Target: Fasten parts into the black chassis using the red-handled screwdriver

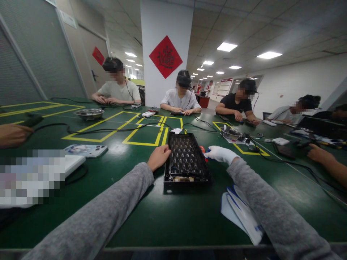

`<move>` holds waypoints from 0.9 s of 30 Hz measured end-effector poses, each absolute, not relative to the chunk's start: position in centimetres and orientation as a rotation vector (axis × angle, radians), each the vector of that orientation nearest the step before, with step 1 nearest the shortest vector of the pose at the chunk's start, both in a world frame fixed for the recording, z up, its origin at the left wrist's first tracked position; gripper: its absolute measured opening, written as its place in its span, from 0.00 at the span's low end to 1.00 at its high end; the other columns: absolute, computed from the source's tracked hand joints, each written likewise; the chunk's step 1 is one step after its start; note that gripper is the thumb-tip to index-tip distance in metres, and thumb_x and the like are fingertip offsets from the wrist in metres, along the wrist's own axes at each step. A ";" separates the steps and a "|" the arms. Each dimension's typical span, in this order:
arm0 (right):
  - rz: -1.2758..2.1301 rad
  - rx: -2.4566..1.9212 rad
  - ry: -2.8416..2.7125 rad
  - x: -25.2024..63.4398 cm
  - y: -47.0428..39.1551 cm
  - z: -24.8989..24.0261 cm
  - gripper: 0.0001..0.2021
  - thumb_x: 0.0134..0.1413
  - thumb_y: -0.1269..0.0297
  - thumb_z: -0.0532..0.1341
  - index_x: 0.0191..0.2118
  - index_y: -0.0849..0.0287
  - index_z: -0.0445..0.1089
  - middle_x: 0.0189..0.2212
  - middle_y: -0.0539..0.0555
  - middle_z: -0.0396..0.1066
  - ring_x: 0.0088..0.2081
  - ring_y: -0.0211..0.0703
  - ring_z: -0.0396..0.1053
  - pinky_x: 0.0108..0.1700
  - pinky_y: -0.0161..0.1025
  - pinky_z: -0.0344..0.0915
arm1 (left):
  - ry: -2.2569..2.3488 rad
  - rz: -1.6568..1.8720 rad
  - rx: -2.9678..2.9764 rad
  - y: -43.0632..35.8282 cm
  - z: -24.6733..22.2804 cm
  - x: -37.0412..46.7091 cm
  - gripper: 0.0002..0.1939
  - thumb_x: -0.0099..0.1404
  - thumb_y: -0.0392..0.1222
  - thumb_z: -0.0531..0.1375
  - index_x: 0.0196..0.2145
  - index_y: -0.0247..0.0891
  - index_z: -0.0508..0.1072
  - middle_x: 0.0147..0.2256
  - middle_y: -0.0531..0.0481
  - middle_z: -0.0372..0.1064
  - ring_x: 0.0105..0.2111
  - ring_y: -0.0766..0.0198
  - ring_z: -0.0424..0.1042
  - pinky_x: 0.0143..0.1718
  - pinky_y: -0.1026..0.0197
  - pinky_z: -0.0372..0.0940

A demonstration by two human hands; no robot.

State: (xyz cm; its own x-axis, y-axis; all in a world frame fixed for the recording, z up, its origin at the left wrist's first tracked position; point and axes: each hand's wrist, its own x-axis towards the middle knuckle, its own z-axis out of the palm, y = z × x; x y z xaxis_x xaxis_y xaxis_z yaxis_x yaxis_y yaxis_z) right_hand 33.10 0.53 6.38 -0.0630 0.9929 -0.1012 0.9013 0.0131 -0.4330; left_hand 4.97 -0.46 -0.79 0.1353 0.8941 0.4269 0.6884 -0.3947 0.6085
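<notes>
A black rectangular device casing, open on top, lies in front of me with rows of small pale pieces showing inside. A yellowish strip shows at its near end. My bare left hand is closed against the casing's left wall, its fingertips partly hidden. On the right, my right hand wears a white glove with blue at the fingers. It is closed on a small red object beside the right wall; its kind is unclear. Below my right forearm lies a white and blue work glove.
A phone and a white box are at left. Metal bowls stand farther back. Black cables cross the green table. Several people sit around it; a co-worker's hand shows at left, another at right.
</notes>
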 end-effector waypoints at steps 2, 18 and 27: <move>0.639 -2.093 -2.090 33.9 0.7 5.5 0.16 0.40 0.53 0.63 0.27 0.64 0.72 0.22 0.55 0.71 0.25 0.41 0.66 0.31 0.37 0.60 | 1.540 1.117 2.152 -0.4 -0.8 5.0 0.12 0.58 0.40 0.49 0.19 0.37 0.54 0.20 0.56 0.54 0.24 0.68 0.57 0.28 0.64 0.49; 0.934 -1.479 -1.600 30.1 2.5 8.3 0.15 0.59 0.52 0.48 0.38 0.59 0.61 0.24 0.51 0.70 0.17 0.30 0.59 0.19 0.29 0.55 | 1.460 1.147 2.117 0.2 -1.1 4.6 0.14 0.60 0.44 0.50 0.19 0.38 0.53 0.19 0.57 0.54 0.23 0.68 0.57 0.27 0.64 0.49; 1.571 -0.620 -0.824 31.2 0.9 3.6 0.08 0.61 0.67 0.47 0.36 0.58 0.61 0.24 0.48 0.70 0.22 0.31 0.67 0.22 0.28 0.65 | 1.414 1.115 2.101 0.4 -1.1 4.6 0.13 0.57 0.43 0.53 0.19 0.38 0.54 0.19 0.57 0.53 0.23 0.68 0.55 0.25 0.64 0.48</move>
State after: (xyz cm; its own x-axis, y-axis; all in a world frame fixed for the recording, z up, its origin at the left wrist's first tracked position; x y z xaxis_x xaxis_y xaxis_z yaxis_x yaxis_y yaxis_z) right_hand 31.24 0.93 3.62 -0.1618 0.9851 0.0585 -0.6077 -0.0528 -0.7924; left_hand 4.57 0.40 -1.08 0.1825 0.8966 0.4036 0.6016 -0.4265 0.6754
